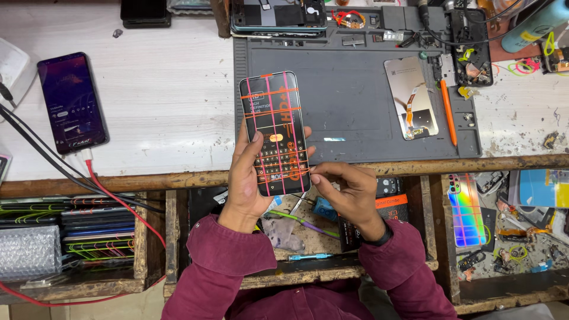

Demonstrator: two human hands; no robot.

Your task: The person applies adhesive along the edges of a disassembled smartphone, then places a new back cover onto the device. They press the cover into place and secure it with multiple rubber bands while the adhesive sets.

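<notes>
My left hand point(246, 181) grips a phone screen assembly point(274, 131) upright from below, thumb resting on its lit display. The display shows a keypad and is crossed by orange-pink lines of a protective film. My right hand point(349, 192) has its fingertips pinched at the phone's lower right edge, touching it. Both hands hover just over the front edge of the wooden bench, above an open drawer. Maroon sleeves cover both forearms.
A grey repair mat point(355, 112) holds a loose display panel point(411, 98) and an orange pen point(448, 112). A lit phone point(71, 101) with cables lies left. An opened phone point(278, 15) sits at the back. Drawers below hold stacked screens point(98, 228), tools and parts.
</notes>
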